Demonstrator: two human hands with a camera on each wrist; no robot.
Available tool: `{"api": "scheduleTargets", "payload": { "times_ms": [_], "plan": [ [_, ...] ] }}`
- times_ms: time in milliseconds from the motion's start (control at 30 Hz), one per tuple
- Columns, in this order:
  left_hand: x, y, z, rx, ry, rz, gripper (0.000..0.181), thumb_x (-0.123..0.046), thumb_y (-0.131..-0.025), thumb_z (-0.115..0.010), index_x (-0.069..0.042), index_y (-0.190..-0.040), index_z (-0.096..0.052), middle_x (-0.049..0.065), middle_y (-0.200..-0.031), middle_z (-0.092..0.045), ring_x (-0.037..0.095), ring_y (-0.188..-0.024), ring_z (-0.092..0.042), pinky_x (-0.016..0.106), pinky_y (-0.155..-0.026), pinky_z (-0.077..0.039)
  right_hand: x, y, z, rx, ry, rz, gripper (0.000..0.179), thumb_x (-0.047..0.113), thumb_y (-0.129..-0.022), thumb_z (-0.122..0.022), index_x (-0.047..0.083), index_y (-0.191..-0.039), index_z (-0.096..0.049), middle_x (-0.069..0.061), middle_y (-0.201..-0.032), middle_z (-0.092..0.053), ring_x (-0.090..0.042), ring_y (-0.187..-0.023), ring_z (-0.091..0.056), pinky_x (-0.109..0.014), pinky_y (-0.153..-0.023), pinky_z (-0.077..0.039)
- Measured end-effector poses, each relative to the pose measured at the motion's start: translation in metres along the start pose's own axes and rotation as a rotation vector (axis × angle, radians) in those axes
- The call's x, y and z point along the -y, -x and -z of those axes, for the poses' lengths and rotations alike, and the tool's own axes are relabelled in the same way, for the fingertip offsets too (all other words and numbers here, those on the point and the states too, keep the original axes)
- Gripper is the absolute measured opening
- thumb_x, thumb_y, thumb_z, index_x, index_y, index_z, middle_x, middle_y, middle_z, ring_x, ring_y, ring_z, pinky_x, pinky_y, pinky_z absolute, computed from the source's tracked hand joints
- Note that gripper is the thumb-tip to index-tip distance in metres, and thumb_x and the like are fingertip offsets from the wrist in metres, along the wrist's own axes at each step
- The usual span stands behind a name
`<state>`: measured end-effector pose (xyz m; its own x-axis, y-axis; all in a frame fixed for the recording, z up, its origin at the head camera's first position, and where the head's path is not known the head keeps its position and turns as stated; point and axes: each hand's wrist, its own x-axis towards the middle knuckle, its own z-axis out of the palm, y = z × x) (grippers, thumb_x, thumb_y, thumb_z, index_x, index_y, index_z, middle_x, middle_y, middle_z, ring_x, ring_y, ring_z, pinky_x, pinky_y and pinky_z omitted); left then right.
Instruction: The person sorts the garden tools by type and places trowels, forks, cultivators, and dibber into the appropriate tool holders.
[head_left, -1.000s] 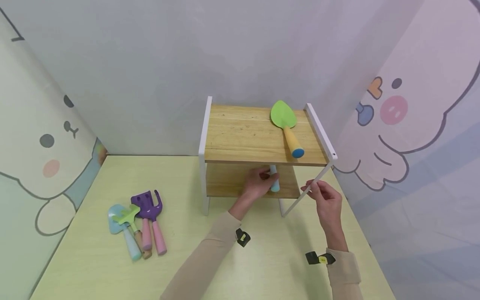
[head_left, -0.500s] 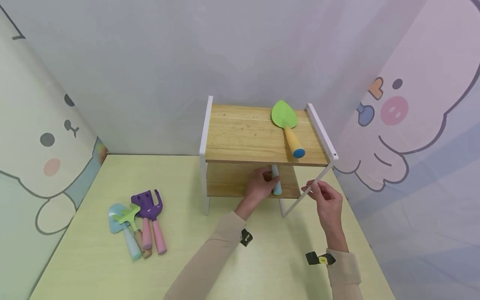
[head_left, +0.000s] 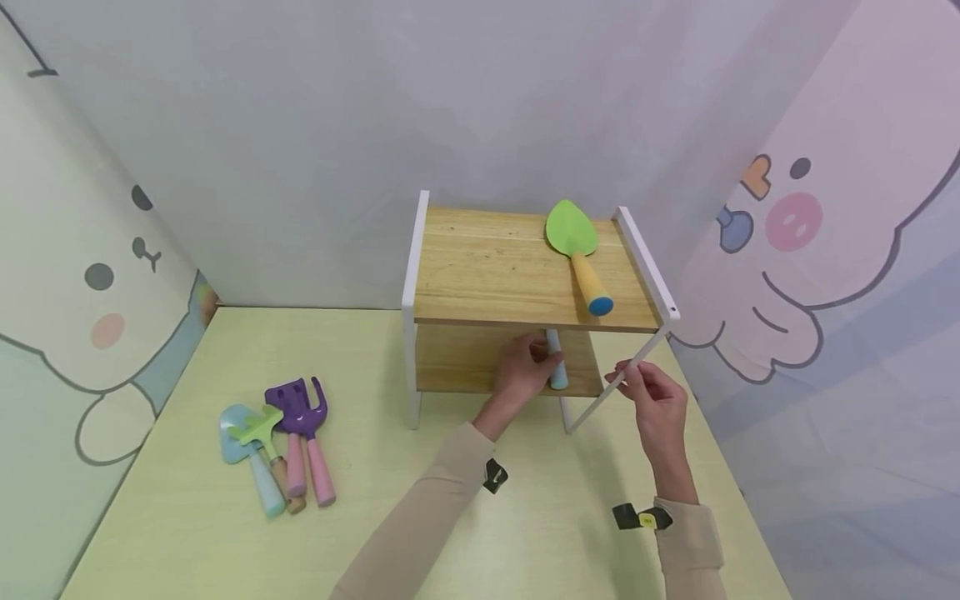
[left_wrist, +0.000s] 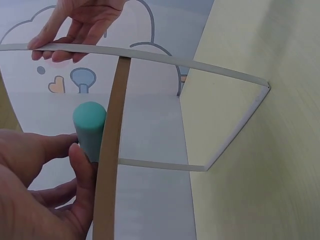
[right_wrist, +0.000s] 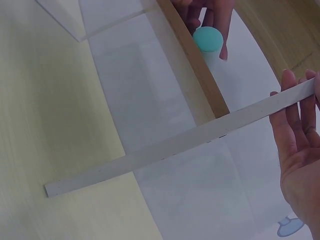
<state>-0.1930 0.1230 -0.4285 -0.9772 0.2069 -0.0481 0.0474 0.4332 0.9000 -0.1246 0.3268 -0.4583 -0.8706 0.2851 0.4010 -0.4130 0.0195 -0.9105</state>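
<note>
Left grip point(head_left: 522, 367) holds blue handle point(head_left: 558, 375) between shelves point(head_left: 457, 360), near the lower front edge point(head_left: 465, 392).

On the pale yellow-green table point(head_left: 375, 533), a light-blue shovel point(head_left: 262, 473), a green rake point(head_left: 262, 427) and two purple-headed, pink-handled tools point(head_left: 307, 423) are lying bunched together, while a grey backdrop point(head_left: 322, 142) is hanging behind and cartoon-printed cloths point(head_left: 56, 333) are flanking it left and right.

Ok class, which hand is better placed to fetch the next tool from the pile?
Probably the left hand, once off the shelved blue handle: it's nearer the tool pile, while the right hand holds the white frame farther away.
</note>
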Motion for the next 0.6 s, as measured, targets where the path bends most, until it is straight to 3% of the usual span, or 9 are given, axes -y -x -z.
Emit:
{"api": "scheduleTargets", "payload": {
  "times_ms": [233,400,600],
  "plan": [
    [-0.001,0.005,0.002,-0.008,0.104,-0.021,0.03,-0.025,-0.102,-0.067,-0.004,-0.122,-0.069,0.01,-0.112,-0.072,0.022,-0.099,-0.069,0.025,-0.073,-0.058,0.001,0.001,0.002,0.013,0.029,0.011,0.019,-0.002,-0.103,-0.058,-0.018,-0.109,-0.065,-0.007,-0.097,-0.075,-0.014,-0.086,-0.076,-0.031,-0.084,-0.059],
    [0.004,0.013,0.007,-0.011,0.238,-0.107,0.027,-0.018,-0.103,-0.064,0.0,-0.122,-0.069,0.012,-0.109,-0.071,0.022,-0.096,-0.069,0.024,-0.075,-0.058,0.001,0.001,0.0,0.017,-0.033,0.025,0.017,-0.006,-0.102,-0.056,-0.02,-0.105,-0.065,-0.013,-0.097,-0.074,-0.016,-0.084,-0.076,-0.033,-0.084,-0.059],
    [0.011,0.026,0.016,-0.015,0.318,-0.181,0.025,-0.014,-0.101,-0.064,0.002,-0.119,-0.07,0.014,-0.105,-0.071,0.023,-0.09,-0.069,0.027,-0.073,-0.059,0.001,0.001,-0.002,0.022,-0.046,0.029,0.015,-0.006,-0.102,-0.057,-0.016,-0.105,-0.068,-0.007,-0.096,-0.075,-0.016,-0.084,-0.076,-0.031,-0.084,-0.059]
  ]
}}
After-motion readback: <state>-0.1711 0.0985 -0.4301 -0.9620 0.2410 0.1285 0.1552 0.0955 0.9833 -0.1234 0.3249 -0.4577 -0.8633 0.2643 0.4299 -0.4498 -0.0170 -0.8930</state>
